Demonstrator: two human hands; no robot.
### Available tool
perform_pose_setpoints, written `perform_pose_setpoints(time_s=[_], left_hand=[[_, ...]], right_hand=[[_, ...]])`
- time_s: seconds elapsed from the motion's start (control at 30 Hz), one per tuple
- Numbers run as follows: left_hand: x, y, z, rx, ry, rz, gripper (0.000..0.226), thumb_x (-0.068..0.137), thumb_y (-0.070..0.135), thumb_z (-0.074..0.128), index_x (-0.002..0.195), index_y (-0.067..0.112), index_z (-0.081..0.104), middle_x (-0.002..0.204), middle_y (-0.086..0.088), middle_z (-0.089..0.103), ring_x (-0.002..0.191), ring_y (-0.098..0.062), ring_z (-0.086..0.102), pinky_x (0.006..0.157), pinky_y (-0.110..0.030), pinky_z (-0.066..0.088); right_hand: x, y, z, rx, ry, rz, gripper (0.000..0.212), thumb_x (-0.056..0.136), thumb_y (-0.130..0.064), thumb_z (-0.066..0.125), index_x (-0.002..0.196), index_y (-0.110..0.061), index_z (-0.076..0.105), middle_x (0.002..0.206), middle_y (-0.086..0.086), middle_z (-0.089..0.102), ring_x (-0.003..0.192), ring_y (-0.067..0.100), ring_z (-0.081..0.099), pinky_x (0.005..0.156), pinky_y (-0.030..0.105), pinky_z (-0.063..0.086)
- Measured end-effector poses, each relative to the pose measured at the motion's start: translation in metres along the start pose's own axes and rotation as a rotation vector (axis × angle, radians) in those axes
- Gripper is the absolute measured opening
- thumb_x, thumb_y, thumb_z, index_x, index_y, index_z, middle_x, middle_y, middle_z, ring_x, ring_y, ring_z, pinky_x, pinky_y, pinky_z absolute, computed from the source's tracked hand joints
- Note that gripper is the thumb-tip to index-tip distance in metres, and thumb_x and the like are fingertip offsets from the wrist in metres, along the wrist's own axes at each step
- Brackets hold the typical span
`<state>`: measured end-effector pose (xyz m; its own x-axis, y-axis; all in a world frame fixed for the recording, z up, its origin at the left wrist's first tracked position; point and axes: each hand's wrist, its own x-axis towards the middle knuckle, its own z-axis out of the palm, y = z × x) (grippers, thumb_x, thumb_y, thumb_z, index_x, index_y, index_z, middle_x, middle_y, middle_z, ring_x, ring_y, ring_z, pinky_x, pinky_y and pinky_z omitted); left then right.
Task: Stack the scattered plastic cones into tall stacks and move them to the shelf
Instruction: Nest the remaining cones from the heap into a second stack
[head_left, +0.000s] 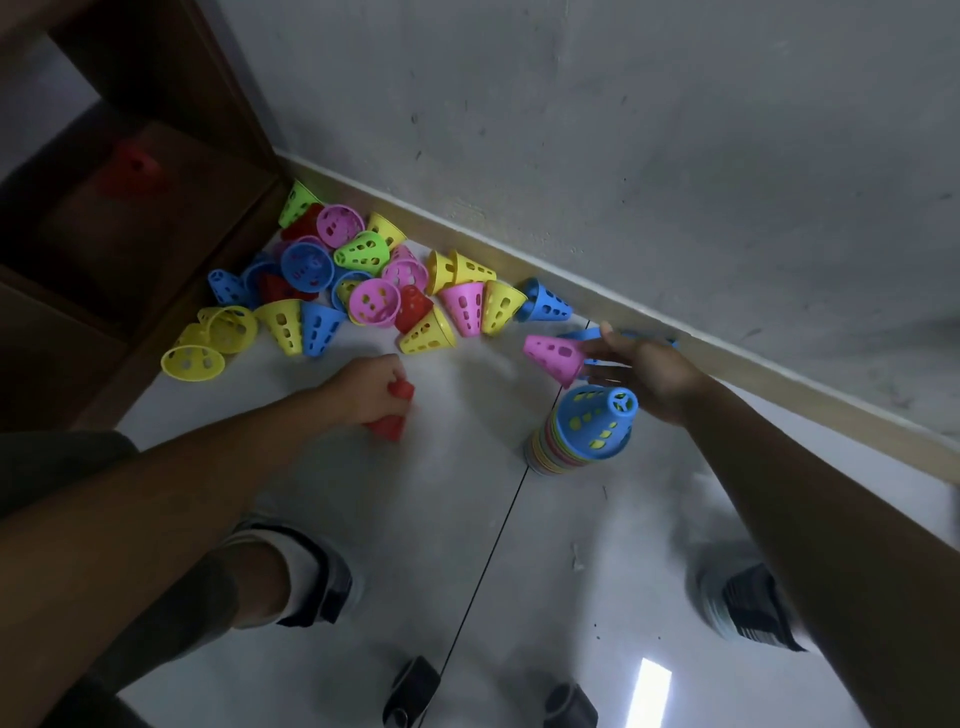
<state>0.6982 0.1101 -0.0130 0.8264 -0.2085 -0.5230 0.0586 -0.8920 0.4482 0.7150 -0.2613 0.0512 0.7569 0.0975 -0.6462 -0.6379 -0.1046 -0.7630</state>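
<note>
Several perforated plastic cones (363, 291) in yellow, pink, blue, green and red lie scattered on the floor by the wall. A tall stack of cones (587, 436) with a blue one on top stands at centre right. My left hand (371, 389) grips a red cone (392, 421) on the floor. My right hand (644, 374) reaches over the stack with fingers spread, touching a pink cone (553, 356) that lies on its side. Another blue cone (587, 335) sits just behind those fingers. A red cone (132, 169) stands on the dark shelf (156, 223) at upper left.
A grey wall with a tan skirting board (675, 332) runs diagonally behind the cones. My two feet in sandals (311, 577) are planted on the pale tiled floor. The wooden shelf unit fills the left edge.
</note>
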Motion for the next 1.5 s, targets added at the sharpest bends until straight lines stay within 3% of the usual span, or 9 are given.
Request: perform_pose_setpoints(time_s=[0.13, 0.27, 0.4, 0.53, 0.67, 0.77, 0.93, 1.33, 1.5], left_hand=[[-0.004, 0.043, -0.004, -0.155, 0.025, 0.035, 0.031, 0.082, 0.042, 0.08, 0.084, 0.02, 0.058, 0.086, -0.001, 0.065, 0.083, -0.017, 0.065, 0.069, -0.028, 0.051], [-0.011, 0.076, -0.009, -0.32, 0.023, 0.052, 0.028, 0.083, 0.035, 0.08, 0.089, 0.013, 0.063, 0.086, -0.005, 0.07, 0.085, -0.019, 0.069, 0.079, -0.038, 0.056], [-0.018, 0.109, -0.025, -0.522, 0.026, 0.103, 0.032, 0.087, 0.028, 0.077, 0.1, 0.001, 0.066, 0.093, -0.01, 0.074, 0.091, -0.023, 0.072, 0.089, -0.042, 0.057], [-0.025, 0.14, -0.045, -0.684, 0.091, 0.137, 0.031, 0.09, 0.021, 0.075, 0.112, 0.001, 0.066, 0.1, -0.01, 0.073, 0.092, -0.02, 0.07, 0.08, -0.03, 0.056], [-0.036, 0.162, -0.068, -0.85, 0.135, 0.196, 0.027, 0.092, 0.018, 0.071, 0.114, 0.004, 0.065, 0.111, -0.02, 0.072, 0.089, -0.022, 0.067, 0.077, -0.034, 0.054], [-0.044, 0.177, -0.086, -0.949, 0.169, 0.232, 0.023, 0.093, 0.022, 0.071, 0.113, 0.011, 0.067, 0.108, -0.01, 0.074, 0.092, -0.019, 0.07, 0.087, -0.041, 0.056], [-0.057, 0.194, -0.102, -1.052, 0.173, 0.297, 0.02, 0.094, 0.02, 0.068, 0.112, 0.009, 0.067, 0.093, 0.001, 0.075, 0.087, -0.012, 0.072, 0.079, -0.03, 0.06], [-0.077, 0.216, -0.087, -1.021, 0.108, 0.376, 0.021, 0.092, 0.02, 0.071, 0.111, 0.011, 0.065, 0.102, -0.005, 0.071, 0.093, -0.018, 0.065, 0.094, -0.05, 0.052], [-0.083, 0.222, -0.08, -0.981, 0.067, 0.415, 0.046, 0.08, 0.025, 0.077, 0.12, 0.005, 0.064, 0.116, -0.016, 0.071, 0.099, -0.021, 0.065, 0.096, -0.053, 0.052]], right_hand=[[-0.007, -0.003, -0.006, 0.087, 0.069, -0.074, 0.027, 0.097, -0.013, 0.062, 0.119, 0.003, 0.067, 0.118, 0.015, 0.071, 0.093, 0.023, 0.069, 0.078, 0.026, 0.059], [-0.025, -0.012, -0.005, 0.16, 0.075, -0.121, 0.008, 0.091, -0.004, 0.066, 0.095, -0.007, 0.072, 0.089, 0.005, 0.075, 0.078, 0.015, 0.067, 0.081, 0.025, 0.059], [-0.05, -0.029, -0.007, 0.299, 0.017, -0.172, 0.013, 0.086, -0.002, 0.069, 0.093, -0.013, 0.065, 0.08, 0.002, 0.074, 0.073, 0.013, 0.07, 0.079, 0.027, 0.059], [-0.077, -0.044, -0.015, 0.412, -0.129, -0.195, 0.037, 0.074, -0.002, 0.07, 0.108, -0.013, 0.06, 0.086, 0.006, 0.074, 0.077, 0.018, 0.073, 0.087, 0.032, 0.059], [-0.099, -0.051, -0.022, 0.33, -0.269, -0.189, 0.057, 0.065, -0.005, 0.076, 0.119, -0.014, 0.061, 0.093, 0.007, 0.074, 0.076, 0.017, 0.073, 0.079, 0.029, 0.061], [-0.111, -0.05, -0.027, 0.3, -0.319, -0.197, 0.049, 0.075, 0.003, 0.065, 0.121, -0.014, 0.062, 0.09, 0.007, 0.073, 0.074, 0.015, 0.074, 0.073, 0.027, 0.061], [-0.118, -0.041, -0.031, 0.186, -0.375, -0.159, 0.052, 0.081, 0.005, 0.062, 0.131, -0.009, 0.058, 0.105, 0.016, 0.065, 0.083, 0.021, 0.072, 0.073, 0.027, 0.06], [-0.115, -0.015, -0.026, -0.126, -0.211, -0.025, 0.035, 0.081, -0.01, 0.077, 0.11, -0.009, 0.058, 0.093, 0.015, 0.073, 0.089, 0.03, 0.073, 0.084, 0.035, 0.059], [-0.113, -0.008, -0.031, -0.204, -0.139, -0.022, 0.024, 0.09, -0.009, 0.073, 0.109, -0.004, 0.058, 0.088, 0.02, 0.072, 0.086, 0.029, 0.074, 0.084, 0.036, 0.059]])
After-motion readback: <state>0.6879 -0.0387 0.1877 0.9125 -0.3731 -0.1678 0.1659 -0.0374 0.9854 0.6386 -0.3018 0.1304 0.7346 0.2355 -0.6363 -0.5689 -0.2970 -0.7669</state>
